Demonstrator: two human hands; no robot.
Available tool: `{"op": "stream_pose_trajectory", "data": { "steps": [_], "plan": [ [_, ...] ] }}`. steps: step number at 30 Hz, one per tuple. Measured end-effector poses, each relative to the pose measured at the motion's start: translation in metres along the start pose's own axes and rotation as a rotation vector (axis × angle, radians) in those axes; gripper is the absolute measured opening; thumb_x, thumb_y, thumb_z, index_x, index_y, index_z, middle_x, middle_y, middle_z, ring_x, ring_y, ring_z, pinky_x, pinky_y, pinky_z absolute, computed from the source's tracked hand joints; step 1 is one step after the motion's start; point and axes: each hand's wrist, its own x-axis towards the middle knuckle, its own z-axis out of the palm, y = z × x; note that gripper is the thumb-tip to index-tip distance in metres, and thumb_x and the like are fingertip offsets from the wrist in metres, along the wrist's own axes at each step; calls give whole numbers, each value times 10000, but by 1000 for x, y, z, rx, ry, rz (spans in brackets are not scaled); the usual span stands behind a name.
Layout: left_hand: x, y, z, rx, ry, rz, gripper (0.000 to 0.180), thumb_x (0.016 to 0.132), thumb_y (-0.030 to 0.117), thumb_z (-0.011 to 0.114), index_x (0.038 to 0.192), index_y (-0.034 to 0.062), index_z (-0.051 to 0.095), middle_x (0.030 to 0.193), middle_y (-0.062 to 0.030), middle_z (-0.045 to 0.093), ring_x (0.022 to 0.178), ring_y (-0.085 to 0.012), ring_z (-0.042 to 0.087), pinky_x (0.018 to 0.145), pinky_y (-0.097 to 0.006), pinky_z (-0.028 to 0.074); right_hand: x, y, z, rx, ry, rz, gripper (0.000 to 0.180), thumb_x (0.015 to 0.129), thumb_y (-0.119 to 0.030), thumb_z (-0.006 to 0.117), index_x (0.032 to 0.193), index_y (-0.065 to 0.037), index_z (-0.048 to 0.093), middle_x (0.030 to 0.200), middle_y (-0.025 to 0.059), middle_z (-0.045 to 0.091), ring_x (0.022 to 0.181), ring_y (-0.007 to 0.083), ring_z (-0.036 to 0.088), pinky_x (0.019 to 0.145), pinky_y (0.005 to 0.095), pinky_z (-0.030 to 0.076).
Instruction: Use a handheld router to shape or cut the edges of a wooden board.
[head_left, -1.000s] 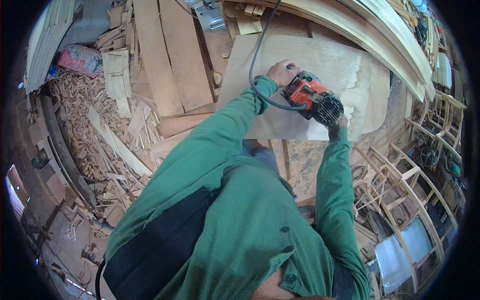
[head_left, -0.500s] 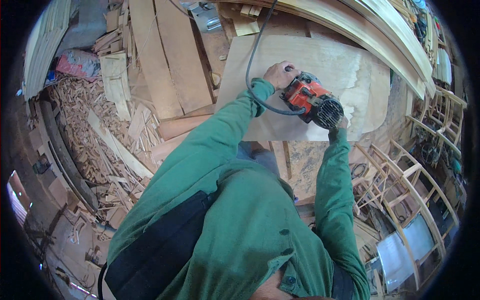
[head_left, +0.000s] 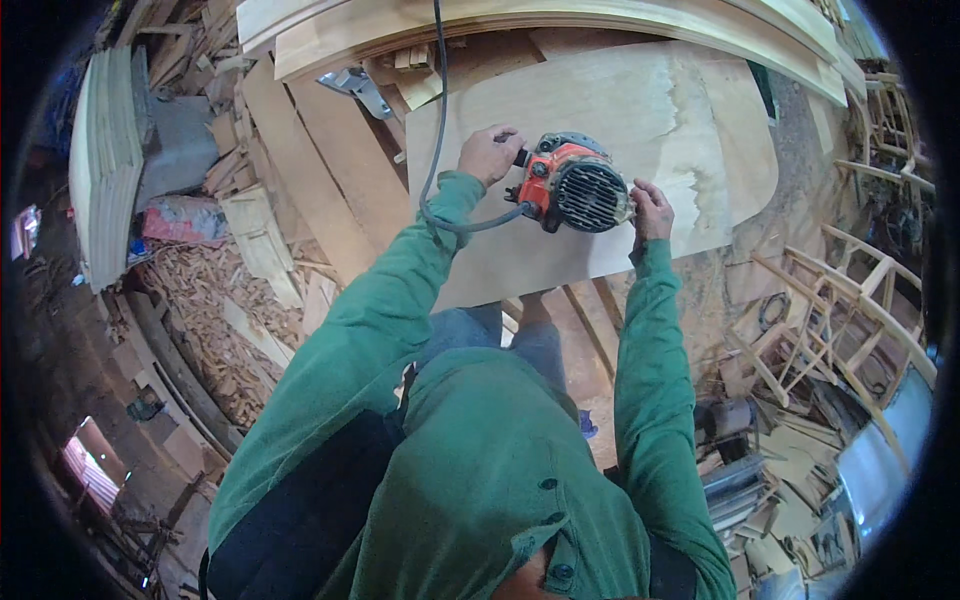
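A big plywood panel [head_left: 610, 110] with rounded corners is lying flat in the upper middle of the view; its surface is pale and smooth, with a darker patch of grain toward its right edge. Around it, long curved wooden strips [head_left: 520, 20] are bending along the far side, loose planks [head_left: 320, 170] are leaning at the left, and a heap of wood shavings [head_left: 215, 310] is spreading lower left. An orange and black power sander [head_left: 572, 194] is sitting on the panel near its near edge; its black cord [head_left: 437, 120] is running up and away. The left hand [head_left: 489, 154] is closing around the rear handle; the right hand [head_left: 650, 210] is pressing against the front of the tool, fingers wrapped. No line between worked and unworked surface is showing, so how much sanding is left I cannot judge.
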Motion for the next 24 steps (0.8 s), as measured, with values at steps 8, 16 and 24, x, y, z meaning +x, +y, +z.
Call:
{"op": "stream_pose_trajectory", "data": {
  "steps": [8, 16, 24],
  "plan": [
    [-4, 5, -2, -121, -64, -46, 322, 857, 279, 646, 1071, 45, 703, 958, -142, 713, 895, -223, 675, 822, -314, 504, 8, 19, -6, -90, -21, -25, 314, 826, -88, 577, 1098, 58, 638, 808, 99, 656, 649, 149, 617, 594, 275, 519],
    [-8, 2, -2, -137, -11, -41, 298, 860, 254, 643, 1061, 44, 708, 924, -133, 716, 850, -197, 671, 799, -303, 505, 12, 23, -5, -168, 33, -7, 297, 820, -93, 553, 1055, 40, 677, 806, 103, 668, 664, 155, 623, 602, 272, 516],
    [-11, 3, 0, -123, -18, 2, 315, 840, 252, 648, 1071, 46, 704, 967, -136, 717, 894, -215, 676, 829, -312, 508, 13, 27, -7, -165, 60, -5, 298, 820, -84, 556, 1061, 36, 683, 828, 92, 672, 641, 135, 604, 582, 263, 506]
  ]
}}
